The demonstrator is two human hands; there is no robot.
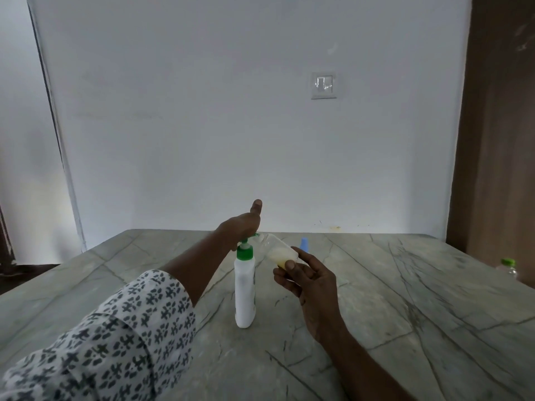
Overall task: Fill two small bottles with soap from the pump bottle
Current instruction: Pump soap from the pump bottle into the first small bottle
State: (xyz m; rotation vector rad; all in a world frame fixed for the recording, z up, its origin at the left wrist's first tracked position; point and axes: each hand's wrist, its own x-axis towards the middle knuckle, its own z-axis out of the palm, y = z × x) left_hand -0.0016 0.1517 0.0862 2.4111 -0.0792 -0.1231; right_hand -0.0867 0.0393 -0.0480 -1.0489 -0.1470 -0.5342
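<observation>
Head view showed a grey, veined stone surface [376,299] set against a white wall [231,125] bearing a switch plate [324,85]. A white pump bottle [245,290] with a green collar stood upright near the middle of the surface. The left hand [241,224], reaching from a white sleeve [110,337] printed with dark motifs, lay flat across the pump head, palm down, with the thumb raised; its fingers were extended and pressed on the pump rather than curled about anything. The right hand [307,282] gripped a small clear bottle [279,251] by its base, thumb and fingers pinched around it. This small bottle was tilted, its open mouth raised to the green spout of the pump, just beside or touching it; which could not be told. A pale yellowish liquid lay pooled in the lower end of the small bottle, near the thumb. Behind the right hand, a small blue-topped item [304,245] stood on the surface, largely hidden. At the right edge of the surface, well apart from the hands, a clear bottle with a green cap [507,267] was partly visible. A brown wooden panel [498,125] bordered the wall on the right.
</observation>
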